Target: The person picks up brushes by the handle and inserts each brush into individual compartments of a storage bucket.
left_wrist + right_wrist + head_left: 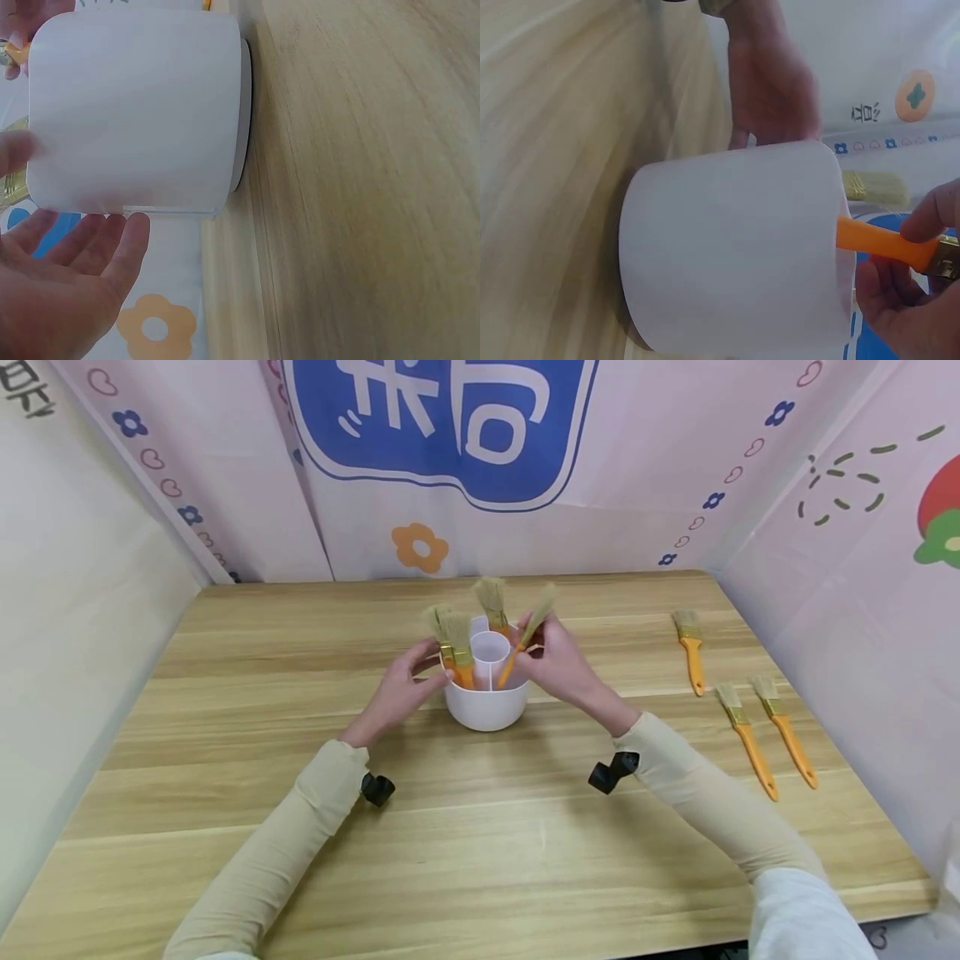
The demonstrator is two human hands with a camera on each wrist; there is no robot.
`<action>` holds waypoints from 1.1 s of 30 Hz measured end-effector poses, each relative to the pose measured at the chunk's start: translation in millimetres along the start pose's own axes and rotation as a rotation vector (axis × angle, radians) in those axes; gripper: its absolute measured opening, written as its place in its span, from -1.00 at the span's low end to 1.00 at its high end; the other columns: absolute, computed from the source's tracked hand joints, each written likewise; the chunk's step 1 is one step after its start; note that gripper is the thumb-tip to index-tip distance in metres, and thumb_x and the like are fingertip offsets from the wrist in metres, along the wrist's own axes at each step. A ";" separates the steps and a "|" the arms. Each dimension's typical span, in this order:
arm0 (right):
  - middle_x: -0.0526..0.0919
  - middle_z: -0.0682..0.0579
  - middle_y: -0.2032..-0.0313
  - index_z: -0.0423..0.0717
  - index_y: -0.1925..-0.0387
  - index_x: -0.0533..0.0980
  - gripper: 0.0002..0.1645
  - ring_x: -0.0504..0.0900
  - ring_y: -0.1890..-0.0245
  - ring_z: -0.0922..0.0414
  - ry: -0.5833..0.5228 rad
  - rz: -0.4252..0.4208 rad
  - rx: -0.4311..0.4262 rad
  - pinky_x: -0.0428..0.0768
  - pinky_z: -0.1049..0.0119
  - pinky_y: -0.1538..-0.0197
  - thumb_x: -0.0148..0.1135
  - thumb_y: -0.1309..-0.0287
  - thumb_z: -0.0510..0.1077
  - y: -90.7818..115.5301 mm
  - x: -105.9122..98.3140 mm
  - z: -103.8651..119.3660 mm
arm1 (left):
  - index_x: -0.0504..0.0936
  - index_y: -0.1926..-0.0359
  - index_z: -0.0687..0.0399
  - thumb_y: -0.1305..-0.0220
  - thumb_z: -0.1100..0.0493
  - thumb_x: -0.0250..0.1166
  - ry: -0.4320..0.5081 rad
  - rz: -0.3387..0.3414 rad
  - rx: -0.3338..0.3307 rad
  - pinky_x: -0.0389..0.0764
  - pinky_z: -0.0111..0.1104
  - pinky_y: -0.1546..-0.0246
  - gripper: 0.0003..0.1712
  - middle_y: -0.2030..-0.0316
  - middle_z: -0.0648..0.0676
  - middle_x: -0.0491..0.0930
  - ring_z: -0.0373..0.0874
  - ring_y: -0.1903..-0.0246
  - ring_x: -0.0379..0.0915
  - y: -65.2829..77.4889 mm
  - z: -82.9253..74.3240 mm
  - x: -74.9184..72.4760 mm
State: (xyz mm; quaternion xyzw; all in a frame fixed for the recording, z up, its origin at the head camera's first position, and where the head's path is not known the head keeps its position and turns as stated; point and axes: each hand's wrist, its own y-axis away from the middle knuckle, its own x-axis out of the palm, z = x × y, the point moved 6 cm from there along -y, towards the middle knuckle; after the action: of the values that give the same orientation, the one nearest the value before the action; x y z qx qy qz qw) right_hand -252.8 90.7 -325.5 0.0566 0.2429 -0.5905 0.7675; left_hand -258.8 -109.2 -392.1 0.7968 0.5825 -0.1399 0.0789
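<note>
A white round holder (487, 710) with compartments and a central cup stands upright on the table. My left hand (400, 687) holds its left side, fingers (97, 244) along the wall and thumb at the rim. My right hand (561, 667) pinches a paintbrush (881, 244) near its metal band. That brush's bristles point up, and its orange handle tip reaches over the rim into the front right part. Two paintbrushes (459, 643) stand bristles up in the left part, and another paintbrush (491, 600) stands at the back. Their lower handles are hidden by the wall.
Three more orange-handled paintbrushes lie on the right of the wooden table (480, 860): one farther back (692, 652), two side by side nearer the front (750, 743). Printed white sheets (637, 468) wall in the back and both sides.
</note>
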 end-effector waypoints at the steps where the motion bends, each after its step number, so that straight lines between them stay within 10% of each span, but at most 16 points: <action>1: 0.46 -0.17 0.26 -0.39 0.08 0.25 -0.61 0.52 0.26 0.04 0.014 0.002 -0.014 0.60 0.23 0.15 0.01 0.03 -0.44 0.7 2.1 0.8 | 0.12 -0.38 0.24 -0.26 0.15 0.20 0.002 0.000 0.000 0.38 -0.04 -0.27 -0.26 -0.37 0.25 0.18 0.15 -0.33 0.19 -0.1 0.0 0.2; 33: 0.56 -0.20 0.29 -0.38 0.02 0.33 -0.49 0.57 0.36 0.01 0.320 -0.089 -0.262 0.63 0.28 0.33 0.20 0.09 -0.35 20.2 30.4 4.7 | 0.09 -0.39 0.25 -0.28 0.17 0.18 0.011 -0.006 -0.005 0.35 -0.06 -0.30 -0.26 -0.37 0.25 0.17 0.16 -0.32 0.19 -0.3 1.8 1.5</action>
State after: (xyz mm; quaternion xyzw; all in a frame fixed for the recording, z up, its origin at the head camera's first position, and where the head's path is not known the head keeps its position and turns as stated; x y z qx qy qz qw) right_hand -226.8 68.3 -338.8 0.0386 0.4390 -0.5706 0.6930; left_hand -258.9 -108.3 -394.3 0.7954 0.5859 -0.1345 0.0773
